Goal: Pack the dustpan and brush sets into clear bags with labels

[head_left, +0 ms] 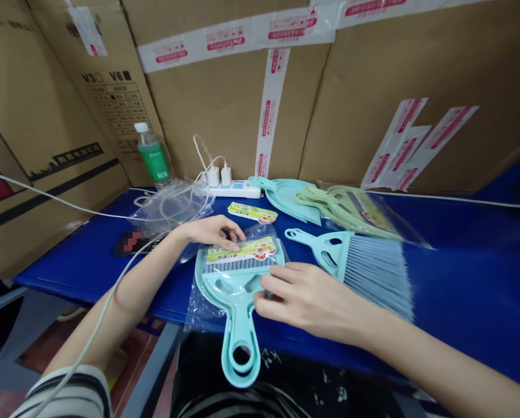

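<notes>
- Left hand (218, 232) half-curled at the label card (254, 248); I'd press lightly.
- Right hand (297, 293) bent-fingered beside the turquoise dustpan-and-brush set (237, 302) (whether either grips, I can't tell), over the blue table's (469, 290) edge; I'd steady it.

Brush (358, 261) right of dustpan (200, 277), power strip (237, 189) behind

Three dustpans (289, 197), three brushes (375, 270) and three labels (251, 213) are being counted; from the nearest dustpan (201, 283), two plugs (214, 176) and one strip (237, 190) at twelve o'clock, one bottle (154, 159) at eleven.
</notes>
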{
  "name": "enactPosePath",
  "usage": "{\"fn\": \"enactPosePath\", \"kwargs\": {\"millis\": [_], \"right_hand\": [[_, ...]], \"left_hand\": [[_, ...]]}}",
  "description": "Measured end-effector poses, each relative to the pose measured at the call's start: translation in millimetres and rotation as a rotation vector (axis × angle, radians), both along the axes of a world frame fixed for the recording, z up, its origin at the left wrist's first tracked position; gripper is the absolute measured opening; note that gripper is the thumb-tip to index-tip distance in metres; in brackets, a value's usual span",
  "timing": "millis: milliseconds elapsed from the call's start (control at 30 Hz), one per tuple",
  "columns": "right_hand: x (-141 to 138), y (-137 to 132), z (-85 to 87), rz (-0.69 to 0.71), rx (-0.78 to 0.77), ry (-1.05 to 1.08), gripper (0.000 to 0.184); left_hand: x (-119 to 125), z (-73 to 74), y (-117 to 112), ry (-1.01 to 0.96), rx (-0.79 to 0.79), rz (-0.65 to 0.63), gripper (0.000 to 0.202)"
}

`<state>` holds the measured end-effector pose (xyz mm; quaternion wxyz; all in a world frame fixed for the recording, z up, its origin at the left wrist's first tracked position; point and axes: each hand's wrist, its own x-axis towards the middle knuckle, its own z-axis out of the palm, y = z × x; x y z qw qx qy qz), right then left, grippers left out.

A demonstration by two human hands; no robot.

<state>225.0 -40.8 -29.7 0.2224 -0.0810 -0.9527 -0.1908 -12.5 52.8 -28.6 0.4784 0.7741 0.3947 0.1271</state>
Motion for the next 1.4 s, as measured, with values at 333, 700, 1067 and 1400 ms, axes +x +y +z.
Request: {"fn": "enactPosePath", "kwargs": {"millis": [333, 700, 1067, 1400], "right_hand": [[-3.7, -4.9, -1.6, 0.028, 0.003, -0.007, 0.021], [-3.5, -11.9, -4.3, 0.037, -0.07, -0.159, 0.015], [-6.3, -14.8, -9.9, 0.04, -0.058, -0.094, 0.02], [0.7, -0.1, -5.3, -0.15, -0.372, -0.045, 0.022]], "left_hand": [[11.4, -5.2, 5.6, 0.204, 0.483, 0.274, 0.008], [28.6, -4.7, -4.2, 0.527, 0.843, 0.227, 0.026], [35.7, 1.2, -20.4, 0.547, 0.931, 0.07, 0.036], [29.5, 24.0, -50.6, 0.662, 0.846, 0.039, 0.031]]}}
